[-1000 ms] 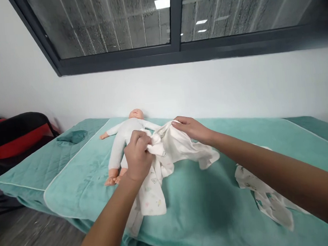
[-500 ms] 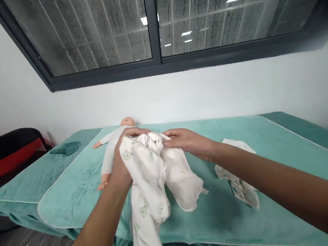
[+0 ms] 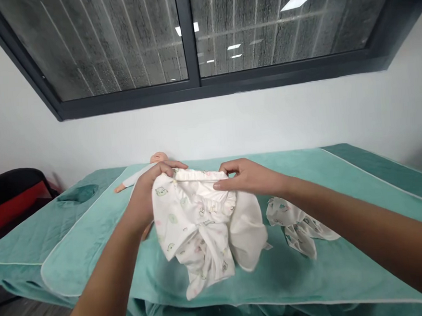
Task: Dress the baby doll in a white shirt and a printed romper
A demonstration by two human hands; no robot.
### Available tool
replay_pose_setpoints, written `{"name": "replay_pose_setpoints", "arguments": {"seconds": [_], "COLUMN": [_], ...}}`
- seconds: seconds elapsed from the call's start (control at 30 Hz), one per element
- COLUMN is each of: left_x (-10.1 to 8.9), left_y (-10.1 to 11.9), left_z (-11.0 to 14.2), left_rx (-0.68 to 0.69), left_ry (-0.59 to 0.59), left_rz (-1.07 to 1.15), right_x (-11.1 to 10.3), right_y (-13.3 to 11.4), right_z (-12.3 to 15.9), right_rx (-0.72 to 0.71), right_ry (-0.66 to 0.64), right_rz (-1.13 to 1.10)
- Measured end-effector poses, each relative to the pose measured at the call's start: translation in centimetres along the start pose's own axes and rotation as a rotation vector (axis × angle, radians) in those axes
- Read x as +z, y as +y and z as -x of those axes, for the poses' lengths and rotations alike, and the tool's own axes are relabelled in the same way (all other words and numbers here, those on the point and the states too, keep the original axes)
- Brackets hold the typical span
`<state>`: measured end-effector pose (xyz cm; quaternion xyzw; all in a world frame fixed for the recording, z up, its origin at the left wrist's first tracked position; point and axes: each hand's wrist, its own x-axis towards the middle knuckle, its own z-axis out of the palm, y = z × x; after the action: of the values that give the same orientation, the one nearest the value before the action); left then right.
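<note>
I hold a pair of white printed baby trousers (image 3: 201, 226) up above the bed by the elastic waistband. My left hand (image 3: 146, 194) grips the waistband's left end. My right hand (image 3: 246, 177) pinches its right end, and the band is stretched between them. The legs hang down crumpled. A baby doll (image 3: 150, 164) in a pale suit lies on its back behind my left hand, mostly hidden by it. The teal towel (image 3: 295, 287) covers the bed beneath.
A second white printed garment (image 3: 297, 222) lies crumpled on the towel to the right. A dark teal cloth (image 3: 78, 193) sits at the far left of the bed. A black and red chair (image 3: 9, 196) stands at the left. The wall and window run behind.
The bunched garment has been raised off the bed and spread. My hands have moved apart along the waistband, which is now stretched open. My view has shifted right.
</note>
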<state>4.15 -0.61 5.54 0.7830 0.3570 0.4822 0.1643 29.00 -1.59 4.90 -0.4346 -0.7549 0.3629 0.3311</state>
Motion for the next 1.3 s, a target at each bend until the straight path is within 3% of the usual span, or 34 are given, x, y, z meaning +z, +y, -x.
{"name": "replay_pose_setpoints", "arguments": {"seconds": [0.07, 0.2, 0.33, 0.43, 0.6, 0.8, 0.9, 1.0, 1.1, 1.17, 1.3], "left_x": [-0.3, 1.1, 3.0, 3.0, 0.3, -4.8, -6.4, -6.5, -5.3, -4.1, -1.1], "left_y": [0.4, 1.5, 2.4, 2.3, 2.3, 4.1, 4.9, 5.2, 4.7, 4.1, 2.7], "left_z": [0.3, 2.1, 4.2, 4.9, 3.9, 2.2, 2.0, 2.0, 2.0, 2.2, 2.9], "left_rx": [0.077, 0.225, 0.135, 0.080, 0.197, 0.157, 0.194, 0.194, 0.084, 0.024, -0.020], "left_ry": [-0.113, -0.123, -0.558, -0.686, -0.594, -0.701, -0.555, -0.142, 0.211, 0.262, 0.048], "left_rz": [-0.132, -0.287, -0.334, -0.477, -0.626, -0.584, -0.655, -0.772, -0.647, -0.401, 0.075], "right_x": [-0.2, 0.7, 1.4, 1.2, 0.3, -1.5, -2.6, -3.6, -3.9, -3.5, -1.5], "right_y": [0.1, -0.4, -1.5, -2.7, -5.3, -9.3, -10.6, -10.7, -10.4, -10.4, -11.7], "right_z": [0.0, -0.5, -0.9, -0.9, -1.1, -2.3, -2.7, -3.2, -3.8, -4.1, -3.9], "right_rx": [0.036, 0.087, 0.106, 0.131, 0.136, 0.202, 0.213, 0.185, 0.158, 0.127, -0.029], "right_ry": [0.018, 0.097, 0.102, 0.031, -0.091, -0.229, -0.271, -0.268, -0.206, -0.136, -0.091], "right_rz": [0.054, 0.001, -0.018, 0.132, 0.480, 0.836, 0.863, 0.776, 0.650, 0.550, 0.267]}}
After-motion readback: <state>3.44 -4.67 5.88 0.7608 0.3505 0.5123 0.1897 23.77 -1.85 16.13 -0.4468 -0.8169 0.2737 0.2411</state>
